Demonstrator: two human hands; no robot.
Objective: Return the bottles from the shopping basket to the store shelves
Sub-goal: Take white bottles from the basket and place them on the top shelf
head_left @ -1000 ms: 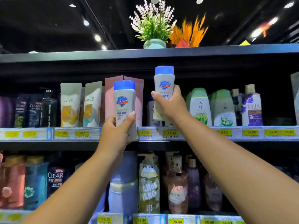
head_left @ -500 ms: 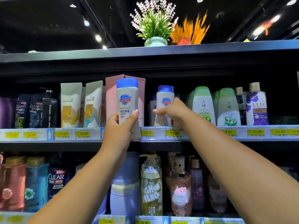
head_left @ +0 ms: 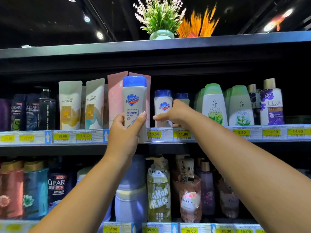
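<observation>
My left hand (head_left: 125, 132) grips a white Safeguard bottle with a blue cap (head_left: 134, 101), upright in front of the upper shelf edge (head_left: 210, 133) and a pink pouch. My right hand (head_left: 175, 115) is wrapped around the lower part of a second white Safeguard bottle (head_left: 162, 103), which stands on that shelf above the 10.50 tag. Another blue-capped bottle (head_left: 182, 96) stands just behind my right hand, partly hidden. The shopping basket is out of view.
Pantene pouches (head_left: 70, 105) and dark Clear bottles (head_left: 32, 111) fill the shelf to the left; green bottles (head_left: 213, 105) and a Lux bottle (head_left: 271, 105) stand to the right. Pump bottles (head_left: 158, 190) crowd the lower shelf. Potted artificial plants (head_left: 161, 19) sit on top.
My right hand lowered its bottle from mid-air onto the upper shelf and pushed it back. My left hand raised its bottle a little, still in front of the shelf.
</observation>
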